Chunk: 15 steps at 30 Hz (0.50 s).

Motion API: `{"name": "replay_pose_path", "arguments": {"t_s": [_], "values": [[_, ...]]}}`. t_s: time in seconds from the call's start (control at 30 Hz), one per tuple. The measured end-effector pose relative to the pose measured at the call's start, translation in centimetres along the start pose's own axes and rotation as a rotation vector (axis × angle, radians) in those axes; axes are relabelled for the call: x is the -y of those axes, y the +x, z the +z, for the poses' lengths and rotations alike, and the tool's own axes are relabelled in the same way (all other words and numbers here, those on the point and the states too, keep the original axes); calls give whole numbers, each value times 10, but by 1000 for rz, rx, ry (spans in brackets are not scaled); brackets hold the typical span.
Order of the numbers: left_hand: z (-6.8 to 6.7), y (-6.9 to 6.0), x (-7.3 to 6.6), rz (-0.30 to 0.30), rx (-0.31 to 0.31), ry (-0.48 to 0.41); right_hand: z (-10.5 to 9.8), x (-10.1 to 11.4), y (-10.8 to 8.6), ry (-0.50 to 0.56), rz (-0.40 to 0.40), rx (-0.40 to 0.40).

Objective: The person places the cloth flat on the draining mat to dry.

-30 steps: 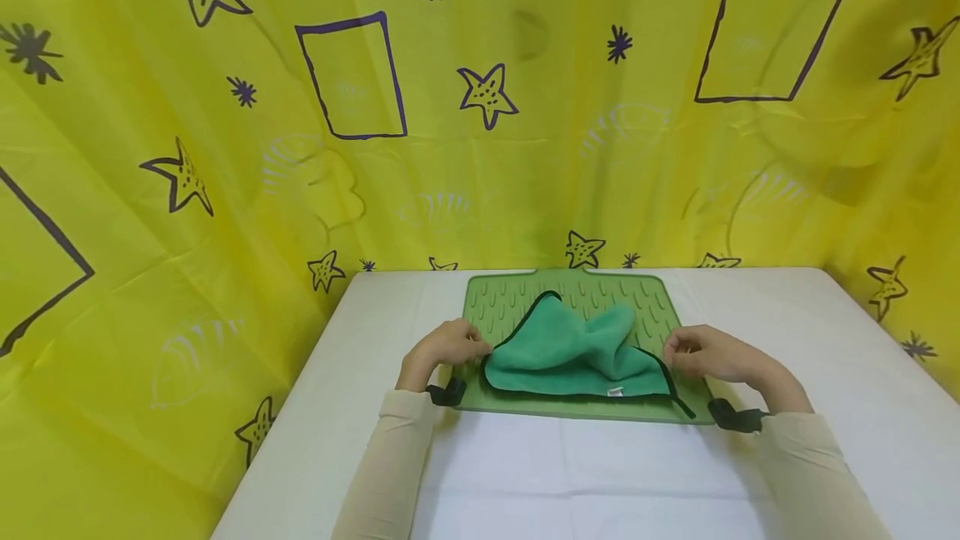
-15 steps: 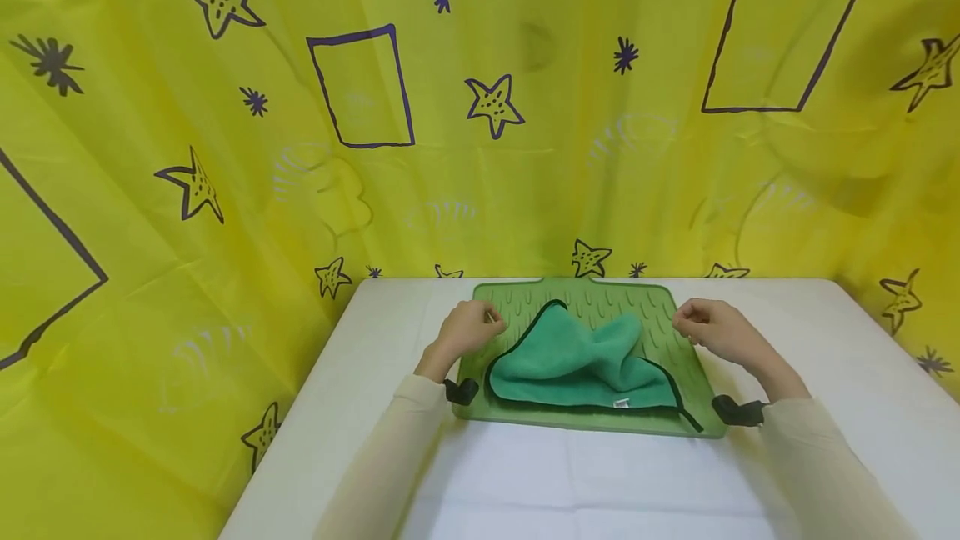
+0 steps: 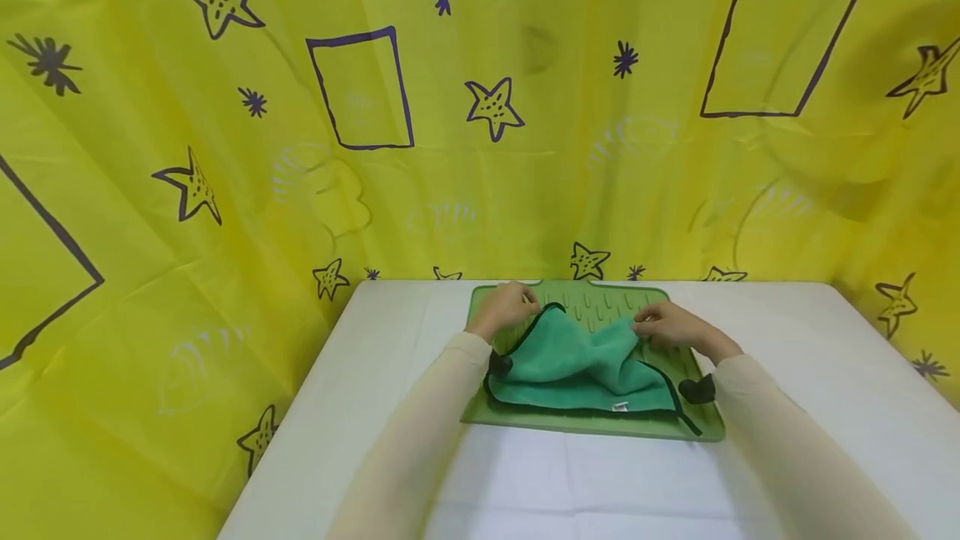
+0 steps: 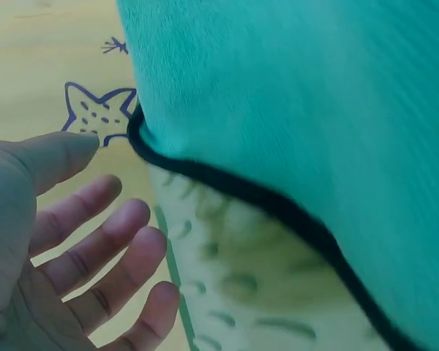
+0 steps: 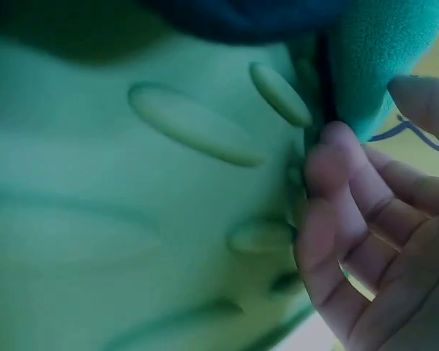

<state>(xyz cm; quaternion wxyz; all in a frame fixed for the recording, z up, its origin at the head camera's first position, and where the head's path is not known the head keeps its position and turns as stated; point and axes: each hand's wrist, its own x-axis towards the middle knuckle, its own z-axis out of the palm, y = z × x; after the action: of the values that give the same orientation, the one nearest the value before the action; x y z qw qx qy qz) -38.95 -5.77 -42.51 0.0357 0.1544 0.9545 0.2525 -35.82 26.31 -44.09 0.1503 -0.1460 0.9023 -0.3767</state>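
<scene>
The cloth (image 3: 562, 357) is lying rumpled on the mat (image 3: 600, 307), low in the middle of the head frame, and the mat is resting on the table (image 3: 367, 373). Near the cloth's upper left edge the left hand (image 3: 504, 308) is hovering, its fingers standing wide apart in the left wrist view. At the cloth's upper right fold the right hand (image 3: 671, 328) is keeping a narrow gap between thumb and fingers; whether it is pinching the fold cannot be told.
</scene>
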Motion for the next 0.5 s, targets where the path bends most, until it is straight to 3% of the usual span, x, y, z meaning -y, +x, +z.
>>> {"name": "replay_pose_path", "arguments": {"t_s": [0.17, 0.33, 0.5], "values": [[11, 10, -9, -25, 24, 32, 7, 0, 8, 26, 45, 34], [24, 16, -16, -81, -5, 100, 7, 0, 11, 3, 32, 26], [31, 18, -21, -77, -46, 141, 7, -4, 13, -14, 31, 26]]}}
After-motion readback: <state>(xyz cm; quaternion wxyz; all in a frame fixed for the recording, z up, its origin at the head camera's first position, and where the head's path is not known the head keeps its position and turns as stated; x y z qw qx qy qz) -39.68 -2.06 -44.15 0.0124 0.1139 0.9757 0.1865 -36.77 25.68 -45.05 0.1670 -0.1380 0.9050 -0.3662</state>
